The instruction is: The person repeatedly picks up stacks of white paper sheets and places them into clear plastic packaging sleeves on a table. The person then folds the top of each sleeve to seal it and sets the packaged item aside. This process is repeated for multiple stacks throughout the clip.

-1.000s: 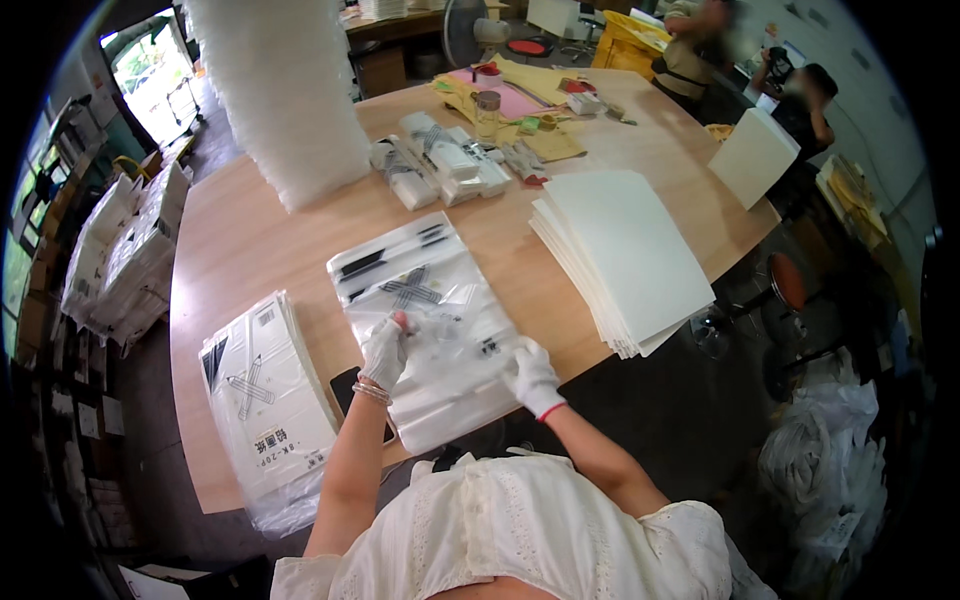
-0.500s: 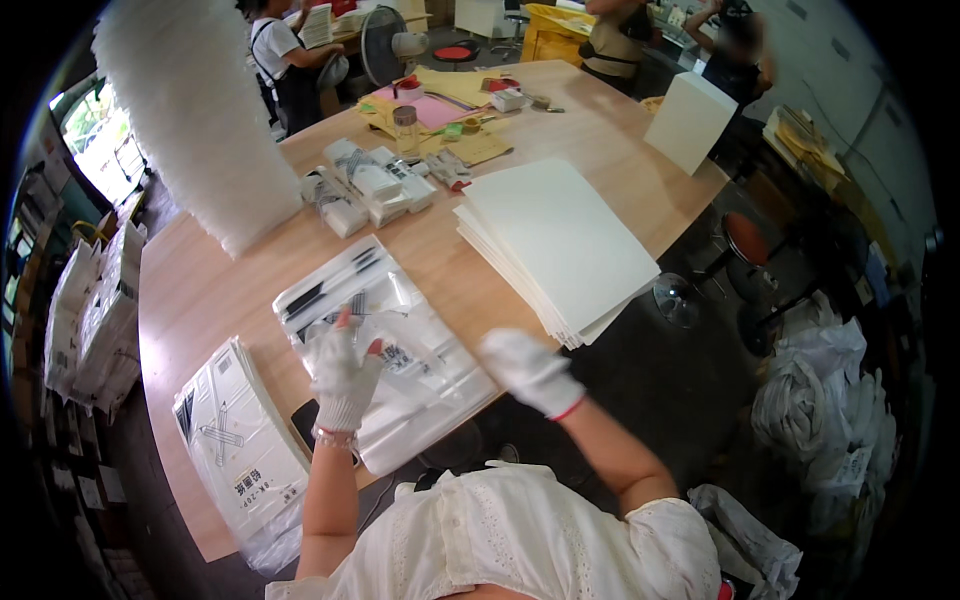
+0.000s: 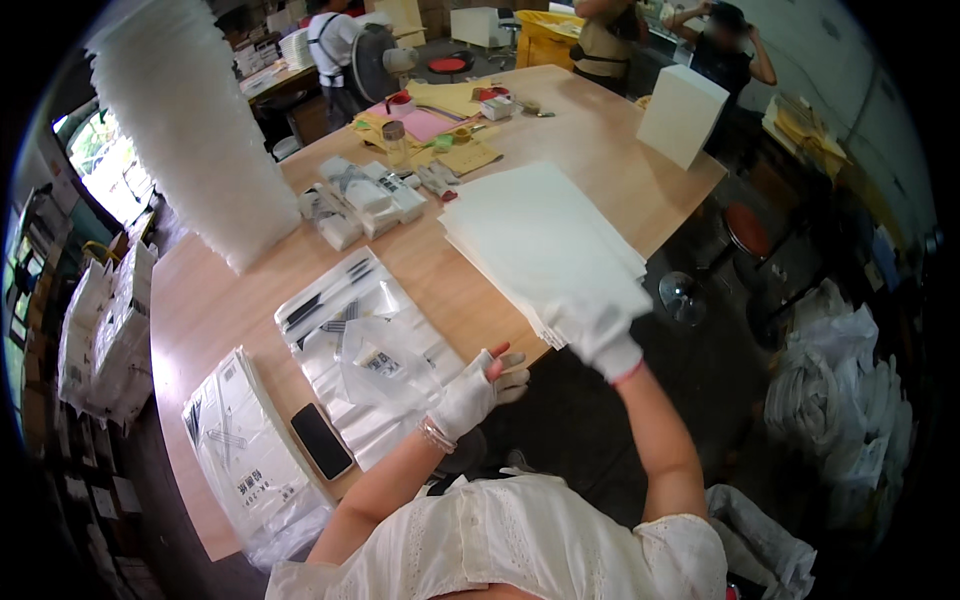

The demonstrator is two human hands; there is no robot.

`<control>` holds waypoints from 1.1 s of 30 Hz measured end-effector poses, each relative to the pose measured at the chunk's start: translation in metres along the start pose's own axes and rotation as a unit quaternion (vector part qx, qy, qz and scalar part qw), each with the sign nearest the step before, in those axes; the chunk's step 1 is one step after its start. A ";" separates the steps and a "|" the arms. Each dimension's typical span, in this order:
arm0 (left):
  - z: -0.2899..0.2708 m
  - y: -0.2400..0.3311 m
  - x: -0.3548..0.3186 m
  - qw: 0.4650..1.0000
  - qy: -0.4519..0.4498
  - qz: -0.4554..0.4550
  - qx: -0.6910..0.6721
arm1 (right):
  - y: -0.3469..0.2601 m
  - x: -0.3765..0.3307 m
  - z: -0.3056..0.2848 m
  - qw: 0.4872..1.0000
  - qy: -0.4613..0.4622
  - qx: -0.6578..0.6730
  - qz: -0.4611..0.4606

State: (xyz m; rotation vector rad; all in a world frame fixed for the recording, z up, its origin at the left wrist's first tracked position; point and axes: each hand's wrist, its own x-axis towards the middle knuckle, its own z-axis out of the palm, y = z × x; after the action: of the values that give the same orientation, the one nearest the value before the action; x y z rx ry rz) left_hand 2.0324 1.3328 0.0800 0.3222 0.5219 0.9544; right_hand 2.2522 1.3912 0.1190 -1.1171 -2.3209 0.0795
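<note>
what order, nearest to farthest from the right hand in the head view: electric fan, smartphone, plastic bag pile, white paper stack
From the right hand:
1. White paper stack: its near edge is at the hand
2. Plastic bag pile: to the left
3. Smartphone: farther left, beyond the pile
4. Electric fan: far ahead, leftward

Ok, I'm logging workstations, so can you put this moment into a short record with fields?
left hand: gloved, open, at the right edge of the bags
right hand: gloved, at the near end of the paper; blurred, grip unclear
phone: dark screen, between packs and bags
farther back: bundles, jar
</note>
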 end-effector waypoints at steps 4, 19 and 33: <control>-0.061 -0.002 0.003 0.984 0.065 -0.013 0.163 | -0.065 -0.041 -0.003 0.989 -0.042 0.135 -0.052; -0.036 0.072 -0.090 0.274 0.347 0.436 0.784 | -0.116 -0.070 0.102 0.871 0.203 0.402 0.195; -0.062 0.016 -0.037 0.610 0.153 0.307 0.714 | -0.072 -0.019 0.172 0.952 -0.175 0.013 0.250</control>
State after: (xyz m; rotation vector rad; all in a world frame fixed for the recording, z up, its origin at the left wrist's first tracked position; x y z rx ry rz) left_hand 1.9694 1.3127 0.0463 1.9337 1.5301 1.0495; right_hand 2.1236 1.3614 -0.0137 -1.7733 -2.2545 0.5352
